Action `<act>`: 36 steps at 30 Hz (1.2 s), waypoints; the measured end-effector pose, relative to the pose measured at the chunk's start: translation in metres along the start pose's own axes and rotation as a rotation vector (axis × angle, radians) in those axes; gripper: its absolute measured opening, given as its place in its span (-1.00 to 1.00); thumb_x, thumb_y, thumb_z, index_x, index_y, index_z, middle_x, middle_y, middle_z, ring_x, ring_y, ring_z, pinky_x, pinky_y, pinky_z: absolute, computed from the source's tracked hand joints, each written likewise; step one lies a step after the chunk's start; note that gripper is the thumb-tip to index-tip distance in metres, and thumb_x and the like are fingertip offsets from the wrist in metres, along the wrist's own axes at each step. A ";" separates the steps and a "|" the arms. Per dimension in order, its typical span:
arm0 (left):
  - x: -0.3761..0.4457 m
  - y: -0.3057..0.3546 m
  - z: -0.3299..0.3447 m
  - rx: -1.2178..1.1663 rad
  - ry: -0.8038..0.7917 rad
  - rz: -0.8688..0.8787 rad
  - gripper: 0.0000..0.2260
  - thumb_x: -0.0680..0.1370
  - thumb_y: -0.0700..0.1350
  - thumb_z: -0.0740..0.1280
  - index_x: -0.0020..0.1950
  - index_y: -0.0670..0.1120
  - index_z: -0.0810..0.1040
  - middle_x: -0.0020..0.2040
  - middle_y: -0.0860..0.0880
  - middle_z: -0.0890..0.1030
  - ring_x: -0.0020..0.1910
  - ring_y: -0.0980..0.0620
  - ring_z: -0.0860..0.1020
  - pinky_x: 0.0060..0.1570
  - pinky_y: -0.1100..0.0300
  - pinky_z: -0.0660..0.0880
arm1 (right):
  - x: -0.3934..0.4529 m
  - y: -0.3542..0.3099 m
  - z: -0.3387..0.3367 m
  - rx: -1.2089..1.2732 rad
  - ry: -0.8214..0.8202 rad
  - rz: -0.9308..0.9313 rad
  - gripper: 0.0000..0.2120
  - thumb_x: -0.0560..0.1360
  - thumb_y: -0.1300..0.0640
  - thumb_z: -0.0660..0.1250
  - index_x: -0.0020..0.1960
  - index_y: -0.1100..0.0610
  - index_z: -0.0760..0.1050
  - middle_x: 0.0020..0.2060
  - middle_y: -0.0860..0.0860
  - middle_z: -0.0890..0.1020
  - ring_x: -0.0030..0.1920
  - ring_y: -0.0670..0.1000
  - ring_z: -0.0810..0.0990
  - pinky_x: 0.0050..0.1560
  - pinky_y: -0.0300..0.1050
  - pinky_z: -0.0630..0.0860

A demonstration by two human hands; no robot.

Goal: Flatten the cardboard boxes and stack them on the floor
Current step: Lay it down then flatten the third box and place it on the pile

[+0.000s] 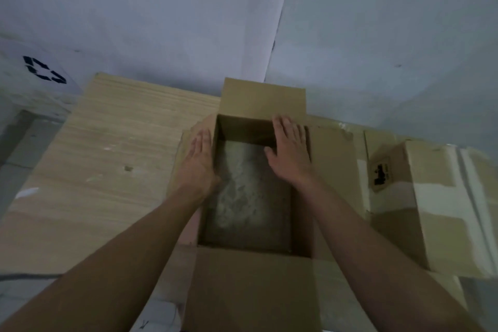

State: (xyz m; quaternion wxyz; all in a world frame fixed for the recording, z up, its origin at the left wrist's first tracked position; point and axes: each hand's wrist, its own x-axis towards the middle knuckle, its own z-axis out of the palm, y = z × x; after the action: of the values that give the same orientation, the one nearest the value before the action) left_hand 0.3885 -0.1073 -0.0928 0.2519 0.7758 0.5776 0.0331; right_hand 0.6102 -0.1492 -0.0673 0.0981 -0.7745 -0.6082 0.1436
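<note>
Cardboard box [250,291], brown, stands on the floor directly below the camera, between both forearms. It is a tube now: top flaps splayed outward, and grey mottled floor [242,191] shows through the bottom, so the base flaps look already opened. Walls are upright and square, not yet collapsed.

Orientation: the opening faces straight up at the camera. Its long axis runs away from the person, near edge to far edge; the short axis runs left to right. The far flap [262,97] stands up, toward the wall; the near flap lies out toward the person.

Left hand [199,156]: fingers straight, palm flat against the left wall's top edge and side flap, gripping nothing. Right hand [291,148]: fingers extended, lying over the far right corner of the rim, thumb toward the inside; pressing rather than clutching, as far as I can tell.

Progress, judged: this box is about midway, opened at both ends but unflattened. What remains is to push opposite corners so the tube folds flat, then lay it on a stack.

Outward: a pale flat sheet [107,156] lies on the floor to the left, touching or just beside the box; possibly flattened cardboard, cannot confirm. To the right, another taped box [436,197] is unflattened. White wall [161,21] behind.
</note>
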 end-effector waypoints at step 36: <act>-0.144 0.120 0.060 -0.045 -0.064 0.176 -0.43 0.68 0.07 0.05 0.60 0.00 -0.15 -0.02 -0.16 0.66 -0.24 -0.10 0.60 -0.13 0.04 0.55 | -0.199 0.042 0.045 1.309 0.042 0.494 -0.68 0.56 0.14 0.41 0.30 0.02 0.53 0.13 -0.06 0.68 0.10 -0.11 0.65 0.03 -0.30 0.56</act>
State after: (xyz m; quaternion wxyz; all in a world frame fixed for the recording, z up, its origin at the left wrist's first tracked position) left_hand 0.4673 -0.2841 -0.0588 0.2836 0.8183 0.4982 0.0432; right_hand 0.5892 -0.3536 -0.1029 0.5207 -0.6743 -0.2007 0.4837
